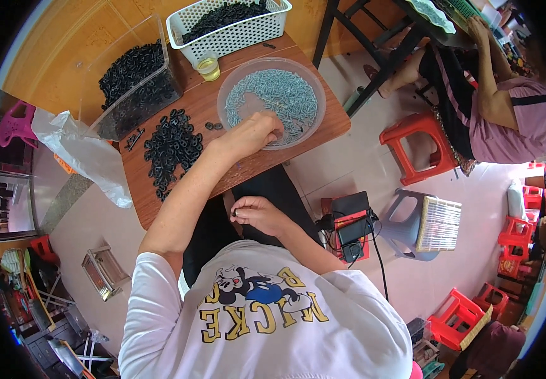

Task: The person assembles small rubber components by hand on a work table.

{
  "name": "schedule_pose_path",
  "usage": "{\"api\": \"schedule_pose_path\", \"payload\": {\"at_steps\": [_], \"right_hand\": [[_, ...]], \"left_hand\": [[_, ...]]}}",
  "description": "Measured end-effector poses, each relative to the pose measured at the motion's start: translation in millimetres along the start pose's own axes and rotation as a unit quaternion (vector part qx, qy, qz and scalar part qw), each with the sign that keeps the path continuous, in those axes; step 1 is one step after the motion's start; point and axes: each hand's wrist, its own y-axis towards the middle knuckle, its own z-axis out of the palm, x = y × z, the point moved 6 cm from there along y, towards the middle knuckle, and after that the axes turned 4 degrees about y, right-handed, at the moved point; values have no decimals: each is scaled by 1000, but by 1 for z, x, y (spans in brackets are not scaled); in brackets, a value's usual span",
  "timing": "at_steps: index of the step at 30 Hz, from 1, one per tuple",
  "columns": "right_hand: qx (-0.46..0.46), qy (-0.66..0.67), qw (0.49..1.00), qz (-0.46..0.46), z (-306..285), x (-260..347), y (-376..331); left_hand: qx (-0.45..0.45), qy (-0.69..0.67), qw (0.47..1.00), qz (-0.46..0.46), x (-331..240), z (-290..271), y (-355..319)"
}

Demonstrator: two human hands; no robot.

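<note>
My left hand [254, 135] reaches over the near rim of a round clear plastic tub [222, 95] of small silvery screw-like metal pieces [285, 91]. Its fingers are curled together at the heap's near side; their tips are partly hidden, and I cannot make out what they hold. Lower, over my lap and just off the table's edge, my right hand [261, 216] is closed in a pinch with a tiny thing at its fingertips, too small to name. Left of my left forearm, a loose pile of small black ring-shaped parts [171, 148] lies on the brown wooden table [273, 163].
A white perforated basket [238, 39] and a clear bin [171, 88], both with black parts, stand at the back. Beside the basket is a cup of yellowish liquid [208, 67]. Red stool [415, 142] and grey stool [405, 221] stand right. Another person [506, 120] sits far right.
</note>
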Motion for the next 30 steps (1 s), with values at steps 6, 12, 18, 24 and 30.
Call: {"api": "schedule_pose_path", "payload": {"at_steps": [6,12,18,24,30], "right_hand": [[8,-7,1000,8,4,0,2],[11,-9,1000,20,3,-3,6],[-21,-63,998,-7,4,7,-1],[-99,-128,977,-135,42,59,-3],[-77,-259,948,-169,128,83,24]], "left_hand": [[35,15,999,-4,-2,5,6],[-10,10,1000,-4,5,1,4],[-116,-439,869,-199,6,-31,-51],[-272,-697,639,-182,-1,-28,-161],[-362,-732,546,-186,2,-21,-241]]}}
